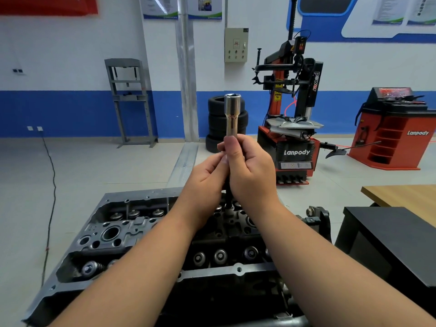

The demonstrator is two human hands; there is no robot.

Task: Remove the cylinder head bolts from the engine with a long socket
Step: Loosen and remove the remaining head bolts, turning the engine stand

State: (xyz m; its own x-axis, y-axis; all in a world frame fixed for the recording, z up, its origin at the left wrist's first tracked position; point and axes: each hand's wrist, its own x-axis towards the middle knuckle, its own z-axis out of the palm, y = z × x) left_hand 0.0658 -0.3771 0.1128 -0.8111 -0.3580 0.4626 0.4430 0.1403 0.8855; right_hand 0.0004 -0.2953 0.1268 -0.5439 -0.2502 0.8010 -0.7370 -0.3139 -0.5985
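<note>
Both hands, left (207,172) and right (250,168), curl around the upright socket (232,114), gripping its lower shank. It looks rigid, polished and probably slippery steel, so holding low steadies it above the engine (113,234).

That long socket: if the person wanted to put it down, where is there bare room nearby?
Bare room: the black cabinet top right of the engine, and the wooden table behind it. The engine top is crowded with valve springs and holes, and both hands hold the long socket above it.
</note>
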